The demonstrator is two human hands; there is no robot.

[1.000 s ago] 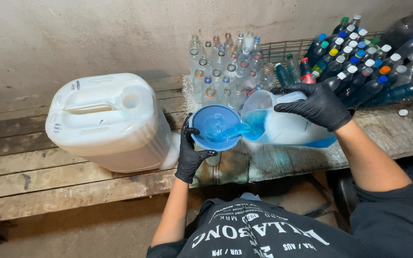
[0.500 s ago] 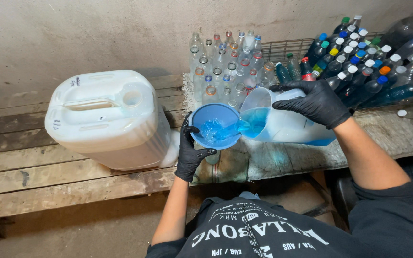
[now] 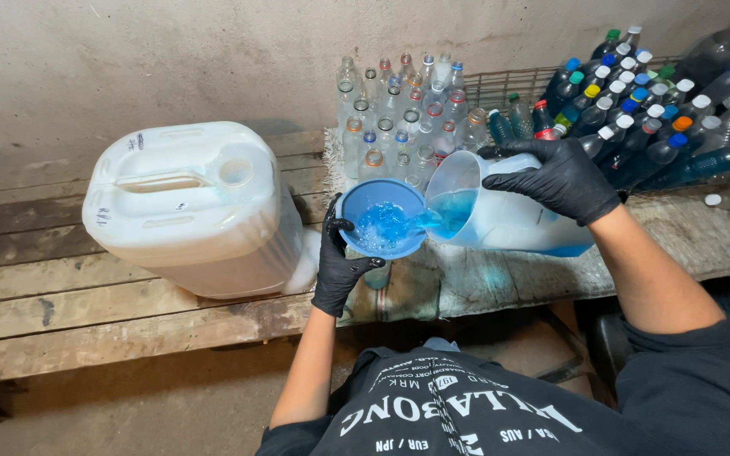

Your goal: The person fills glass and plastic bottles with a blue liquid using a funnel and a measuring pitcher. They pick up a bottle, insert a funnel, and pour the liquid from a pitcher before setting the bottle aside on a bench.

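Note:
My left hand (image 3: pixel 340 268), in a black glove, grips the rim of a blue funnel (image 3: pixel 382 219) that sits over a small bottle, mostly hidden beneath it. My right hand (image 3: pixel 561 176), also gloved, holds a translucent white jug (image 3: pixel 500 211) tipped on its side. Blue liquid runs from the jug's mouth into the funnel and foams there. Both hands work above a worn wooden bench (image 3: pixel 128 312).
A big white plastic canister (image 3: pixel 196 207) stands left of the funnel. Behind it several empty clear bottles (image 3: pixel 399 110) stand upright. Several capped bottles (image 3: pixel 652 110) lie stacked at the back right against a wire rack. A concrete wall runs behind.
The jug has tipped a little further and more blue liquid has gathered in the funnel. Both hands keep their places.

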